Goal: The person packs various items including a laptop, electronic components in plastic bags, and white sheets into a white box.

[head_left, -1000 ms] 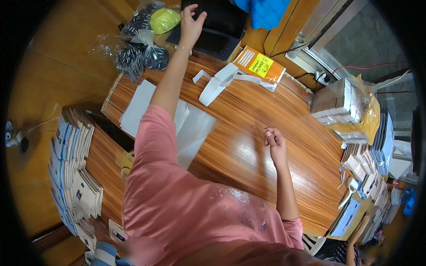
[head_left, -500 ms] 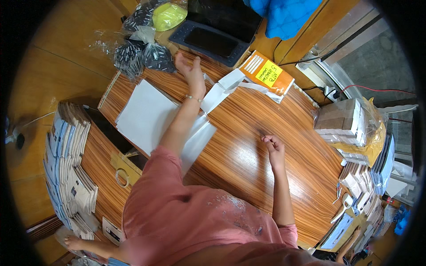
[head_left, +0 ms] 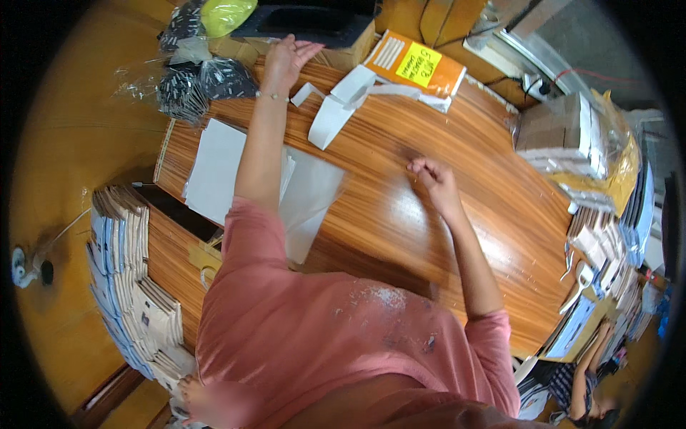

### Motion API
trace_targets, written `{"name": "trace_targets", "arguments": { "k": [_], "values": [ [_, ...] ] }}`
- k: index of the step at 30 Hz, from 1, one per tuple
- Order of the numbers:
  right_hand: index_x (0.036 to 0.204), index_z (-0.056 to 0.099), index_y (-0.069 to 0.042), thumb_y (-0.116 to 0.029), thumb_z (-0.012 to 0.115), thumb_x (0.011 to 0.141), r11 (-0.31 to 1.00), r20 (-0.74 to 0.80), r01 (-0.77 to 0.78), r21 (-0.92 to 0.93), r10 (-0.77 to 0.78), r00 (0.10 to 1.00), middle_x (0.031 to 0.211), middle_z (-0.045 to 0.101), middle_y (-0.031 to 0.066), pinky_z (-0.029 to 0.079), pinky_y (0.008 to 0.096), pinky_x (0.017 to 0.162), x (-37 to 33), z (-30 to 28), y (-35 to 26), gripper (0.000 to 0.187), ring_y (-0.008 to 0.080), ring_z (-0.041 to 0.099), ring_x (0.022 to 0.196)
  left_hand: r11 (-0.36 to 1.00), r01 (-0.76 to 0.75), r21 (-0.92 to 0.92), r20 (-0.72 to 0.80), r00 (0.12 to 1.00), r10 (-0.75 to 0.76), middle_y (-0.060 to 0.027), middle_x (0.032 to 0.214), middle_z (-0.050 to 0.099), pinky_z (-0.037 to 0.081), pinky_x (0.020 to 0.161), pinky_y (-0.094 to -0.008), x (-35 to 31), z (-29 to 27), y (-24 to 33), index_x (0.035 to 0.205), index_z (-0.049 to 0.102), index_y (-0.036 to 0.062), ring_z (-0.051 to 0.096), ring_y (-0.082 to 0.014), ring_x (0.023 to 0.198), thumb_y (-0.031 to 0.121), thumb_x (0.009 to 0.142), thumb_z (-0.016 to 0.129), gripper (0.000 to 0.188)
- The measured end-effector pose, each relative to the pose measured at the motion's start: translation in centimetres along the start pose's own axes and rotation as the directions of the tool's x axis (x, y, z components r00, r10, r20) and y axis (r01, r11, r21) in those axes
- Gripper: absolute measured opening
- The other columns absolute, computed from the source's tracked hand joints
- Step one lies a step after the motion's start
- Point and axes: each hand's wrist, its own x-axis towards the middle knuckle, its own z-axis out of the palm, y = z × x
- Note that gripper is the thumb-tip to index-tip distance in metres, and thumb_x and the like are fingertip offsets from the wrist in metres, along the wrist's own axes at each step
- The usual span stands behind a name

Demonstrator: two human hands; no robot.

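Observation:
My left hand (head_left: 286, 61) reaches to the far side of the wood-grain table, its fingers stretched out at the front edge of a dark tray-like device (head_left: 307, 27). I cannot tell whether they touch it. My right hand (head_left: 437, 187) hovers over the table's middle, thumb and fingertips pinched together; whatever is between them, if anything, is too small to make out. Below my left forearm lie white paper sheets (head_left: 214, 168) and a translucent sheet (head_left: 309, 193). A curled white paper strip (head_left: 332, 121) runs toward an orange packet (head_left: 450, 74) with a yellow note (head_left: 417, 64).
Plastic bags of small black parts (head_left: 187, 93) stand at the far left. Stacked folded packets (head_left: 121, 250) line the left side. At right are a wrapped bundle of boxes (head_left: 554, 136), more packets (head_left: 589, 232) and a white handled tool (head_left: 577, 286). Another person's arm (head_left: 597, 350) shows at lower right.
My left hand has gone farther forward, to the device's front edge, with its fingers now pointing right. My right hand has also moved forward a little, still pinched. The view has shifted.

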Motion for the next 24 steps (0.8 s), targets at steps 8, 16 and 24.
{"name": "trace_targets", "arguments": {
  "k": [8, 16, 24],
  "values": [
    [0.076, 0.062, -0.002, -0.017, 0.057, 0.079, 0.717, -0.118, 0.418, -0.558, -0.567, 0.815, 0.073, 0.056, 0.0148, 0.043, 0.0361, 0.068, 7.0, 1.2, -2.5, 0.016, 0.0292, 0.054, 0.072, 1.000, 0.001, 0.008, 0.051, 0.999, -0.002, -0.0299, 0.096, 0.041, 0.048, 0.087, -0.0508, 1.4, -1.2, 0.4, 0.098, 0.024, -0.0122, 0.049, -0.0457, 0.094, 0.003, 0.091, 0.030, 0.018],
    [0.080, 0.053, 0.001, -0.013, 0.061, 0.076, 0.992, 0.131, 0.128, -0.021, -0.124, 0.984, 0.073, 0.058, 0.0083, 0.045, 0.0318, 0.059, 17.9, 3.7, -5.7, 0.016, 0.0183, 0.055, 0.070, 0.998, -0.003, 0.070, -0.010, 1.000, 0.004, -0.0343, 0.117, 0.038, 0.035, 0.099, -0.0501, 0.7, 1.1, 0.9, 0.117, 0.027, -0.0162, 0.038, -0.0438, 0.113, 0.003, 0.092, 0.025, 0.031],
    [0.082, 0.048, 0.002, -0.004, 0.051, 0.070, 0.737, 0.427, -0.350, 0.578, 0.092, 0.900, 0.075, 0.054, 0.0138, 0.048, 0.0388, 0.064, 24.8, 4.8, -7.6, 0.014, 0.0248, 0.054, 0.069, 0.930, 0.257, -0.262, 0.248, 0.949, -0.193, -0.0330, 0.108, 0.045, 0.041, 0.096, -0.0462, 0.6, -0.6, 2.5, 0.112, 0.031, -0.0186, 0.045, -0.0440, 0.106, 0.003, 0.090, 0.031, 0.031]
  ]
}}
